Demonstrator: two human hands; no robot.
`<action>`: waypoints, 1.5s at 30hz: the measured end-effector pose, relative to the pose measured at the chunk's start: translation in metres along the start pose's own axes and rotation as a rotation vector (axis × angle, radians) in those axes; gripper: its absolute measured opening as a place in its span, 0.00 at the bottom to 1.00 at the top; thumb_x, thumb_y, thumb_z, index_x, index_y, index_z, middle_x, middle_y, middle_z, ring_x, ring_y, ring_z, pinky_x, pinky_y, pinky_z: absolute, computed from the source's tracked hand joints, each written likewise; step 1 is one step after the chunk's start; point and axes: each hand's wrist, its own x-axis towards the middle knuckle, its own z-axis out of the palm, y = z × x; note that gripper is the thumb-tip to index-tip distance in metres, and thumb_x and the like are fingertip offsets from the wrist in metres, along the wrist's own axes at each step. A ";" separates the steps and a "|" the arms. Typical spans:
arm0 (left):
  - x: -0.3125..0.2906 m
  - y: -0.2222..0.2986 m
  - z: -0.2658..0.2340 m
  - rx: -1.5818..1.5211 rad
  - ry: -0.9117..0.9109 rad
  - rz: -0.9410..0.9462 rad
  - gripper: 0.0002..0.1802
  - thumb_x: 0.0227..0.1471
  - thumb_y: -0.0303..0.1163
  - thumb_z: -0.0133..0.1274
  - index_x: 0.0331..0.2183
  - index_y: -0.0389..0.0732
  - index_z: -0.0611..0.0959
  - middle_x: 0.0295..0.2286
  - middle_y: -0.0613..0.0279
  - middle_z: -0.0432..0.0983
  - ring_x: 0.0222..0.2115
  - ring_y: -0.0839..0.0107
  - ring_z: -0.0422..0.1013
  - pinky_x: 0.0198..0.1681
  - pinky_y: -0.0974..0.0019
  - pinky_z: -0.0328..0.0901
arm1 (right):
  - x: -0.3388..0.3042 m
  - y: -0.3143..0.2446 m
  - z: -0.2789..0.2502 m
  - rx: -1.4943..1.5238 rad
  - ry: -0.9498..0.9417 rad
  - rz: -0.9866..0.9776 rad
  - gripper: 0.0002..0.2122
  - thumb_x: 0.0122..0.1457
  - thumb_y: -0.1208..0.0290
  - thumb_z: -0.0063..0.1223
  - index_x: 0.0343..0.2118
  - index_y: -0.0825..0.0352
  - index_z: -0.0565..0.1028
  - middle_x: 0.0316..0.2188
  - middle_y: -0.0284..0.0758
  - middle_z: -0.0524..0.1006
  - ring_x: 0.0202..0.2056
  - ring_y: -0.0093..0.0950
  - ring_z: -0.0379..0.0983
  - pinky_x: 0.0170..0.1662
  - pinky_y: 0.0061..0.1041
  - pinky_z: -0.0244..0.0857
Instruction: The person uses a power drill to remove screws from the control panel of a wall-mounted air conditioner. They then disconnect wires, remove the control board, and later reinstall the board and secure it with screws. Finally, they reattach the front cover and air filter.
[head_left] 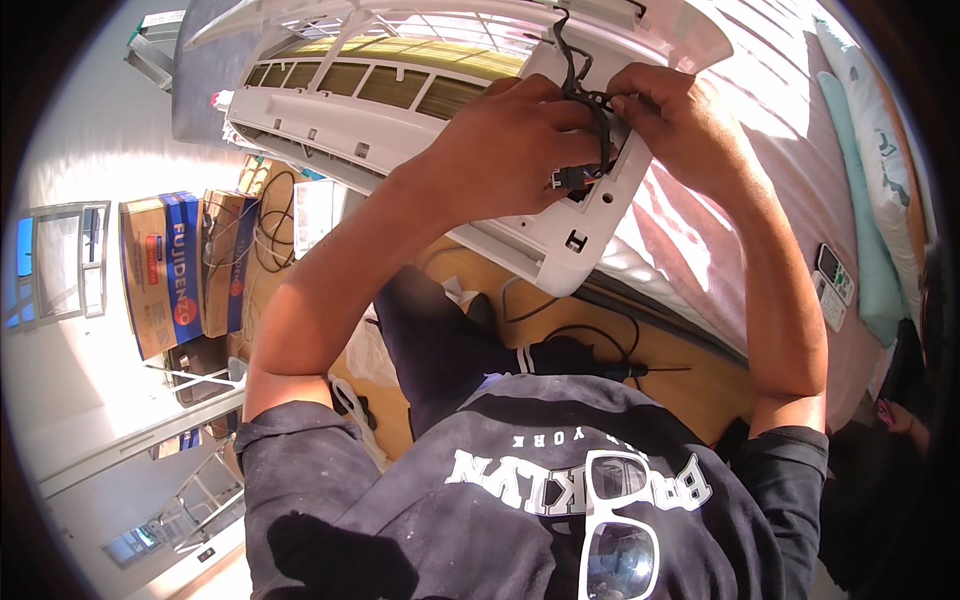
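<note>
The indoor unit of a split air conditioner (560, 250), white with its front opened, lies across the top of the view, its near right end jutting toward me. At that end my left hand (525, 145) is closed round a black wire bundle (604, 135), which loops past its fingertips. A dark plug connector (572, 179) with a few coloured wires hangs below those fingers. My right hand (680, 115) pinches the same bundle from the right, thumb and forefinger together. Upward from both hands the wires run into the unit. My fingers partly cover the opening beneath.
Right of the unit is a bed with a pink sheet (680, 230), pillows and two remote controls (833, 275). Cardboard boxes (160, 280) stand at left, beside coiled cable (275, 225). A screwdriver (640, 370) lies on the wooden floor. Another person's hand (905, 420) shows at far right.
</note>
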 end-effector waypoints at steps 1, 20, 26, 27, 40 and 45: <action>0.000 0.003 0.000 0.037 0.001 0.020 0.29 0.42 0.30 0.75 0.50 0.54 0.90 0.49 0.68 0.85 0.52 0.58 0.79 0.59 0.55 0.75 | 0.000 0.000 0.000 -0.002 0.004 0.004 0.09 0.71 0.68 0.60 0.47 0.64 0.86 0.29 0.46 0.84 0.32 0.42 0.83 0.40 0.42 0.76; -0.018 0.014 0.012 0.082 0.111 -0.032 0.26 0.43 0.24 0.68 0.47 0.47 0.84 0.43 0.67 0.85 0.44 0.61 0.83 0.45 0.58 0.80 | 0.005 -0.009 -0.016 -0.061 -0.205 0.038 0.05 0.74 0.74 0.59 0.45 0.70 0.80 0.29 0.36 0.80 0.33 0.25 0.73 0.42 0.30 0.72; -0.018 0.015 0.012 -0.029 0.179 -0.064 0.25 0.43 0.23 0.69 0.47 0.48 0.85 0.39 0.65 0.85 0.39 0.58 0.83 0.41 0.56 0.79 | -0.005 -0.020 -0.008 -0.199 -0.088 0.008 0.07 0.63 0.70 0.63 0.39 0.68 0.85 0.29 0.46 0.83 0.32 0.42 0.83 0.42 0.40 0.76; -0.018 0.015 0.012 -0.071 0.174 -0.066 0.25 0.43 0.23 0.69 0.46 0.48 0.85 0.38 0.65 0.85 0.38 0.58 0.83 0.41 0.55 0.78 | -0.005 -0.021 -0.007 -0.212 -0.098 0.032 0.08 0.62 0.70 0.63 0.39 0.68 0.85 0.30 0.46 0.83 0.33 0.43 0.83 0.42 0.41 0.76; -0.009 0.013 0.007 -0.120 0.195 -0.089 0.19 0.45 0.27 0.73 0.41 0.46 0.87 0.40 0.65 0.86 0.41 0.56 0.82 0.45 0.54 0.79 | -0.007 -0.011 -0.002 -0.069 -0.029 0.060 0.12 0.61 0.68 0.66 0.45 0.66 0.88 0.36 0.45 0.86 0.39 0.45 0.85 0.47 0.41 0.78; -0.014 0.013 0.004 -0.040 0.154 -0.044 0.18 0.42 0.26 0.73 0.38 0.45 0.87 0.40 0.65 0.86 0.39 0.59 0.82 0.42 0.56 0.79 | -0.018 -0.004 0.007 -0.050 0.115 -0.007 0.11 0.62 0.68 0.67 0.44 0.66 0.87 0.36 0.43 0.86 0.39 0.44 0.85 0.46 0.40 0.78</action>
